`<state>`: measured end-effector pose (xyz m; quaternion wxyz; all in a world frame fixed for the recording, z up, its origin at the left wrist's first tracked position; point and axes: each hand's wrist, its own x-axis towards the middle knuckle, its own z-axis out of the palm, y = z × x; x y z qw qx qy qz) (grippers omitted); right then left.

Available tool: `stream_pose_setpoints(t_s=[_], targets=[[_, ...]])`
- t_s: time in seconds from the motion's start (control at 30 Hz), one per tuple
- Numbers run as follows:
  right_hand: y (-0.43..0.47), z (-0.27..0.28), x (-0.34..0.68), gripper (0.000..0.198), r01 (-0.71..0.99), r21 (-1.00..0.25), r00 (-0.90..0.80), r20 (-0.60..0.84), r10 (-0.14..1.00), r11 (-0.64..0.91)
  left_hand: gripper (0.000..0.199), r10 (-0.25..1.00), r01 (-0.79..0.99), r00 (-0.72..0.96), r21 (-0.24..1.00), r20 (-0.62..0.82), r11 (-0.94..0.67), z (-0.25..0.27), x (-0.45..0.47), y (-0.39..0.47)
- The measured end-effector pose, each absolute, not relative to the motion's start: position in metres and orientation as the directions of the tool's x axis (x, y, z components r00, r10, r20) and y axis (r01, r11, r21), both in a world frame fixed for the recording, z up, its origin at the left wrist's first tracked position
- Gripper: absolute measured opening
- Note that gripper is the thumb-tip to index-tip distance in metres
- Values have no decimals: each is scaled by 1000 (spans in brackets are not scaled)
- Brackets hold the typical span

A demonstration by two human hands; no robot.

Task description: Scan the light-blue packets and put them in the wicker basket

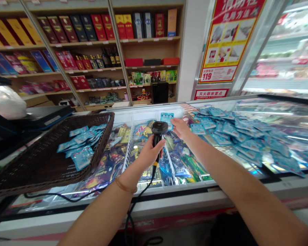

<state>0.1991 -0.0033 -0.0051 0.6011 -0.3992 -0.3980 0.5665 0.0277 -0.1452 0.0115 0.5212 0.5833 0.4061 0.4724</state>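
Observation:
My left hand [153,148] is wrapped round the handle of a black barcode scanner [159,127], held upright over the chest freezer. Just beyond the scanner head, my right hand [181,128] pinches a small blue packet [166,118] by its right edge, the printed face toward me. To the right, a big heap of similar blue packets [228,128] lies on the freezer's glass. On the left, a brown woven basket [102,136] holds a smaller pile of blue packets [82,157]. The scanner's black cable [143,191] hangs down over the freezer's front edge.
Below my hands, the chest freezer holds colourful bagged goods [118,157] parted by white wire dividers [129,147]. Shelves with boxes and bottles [110,56] line the back wall. A red poster [220,44] hangs at the back right, beside a lit display fridge [290,68].

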Motion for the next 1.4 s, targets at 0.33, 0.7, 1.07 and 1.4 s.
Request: stream_pose_setpoints(t_s=[0.33,0.7,1.07,1.4], targets=[[-28,8,201,21,-478,-878,29,10,1000,23,41,926,-10,356,991,130,-135,4,27,-142],[-28,14,204,13,-507,-859,14,79,997,75,40,916,3,382,991,121,-132,0,26,-142],[-26,10,204,11,-511,-853,2,117,993,101,39,911,8,392,990,129,-144,-1,25,-141],[-18,18,155,11,-371,-927,25,-76,997,-61,43,995,-28,-61,997,76,-78,45,17,-154]])
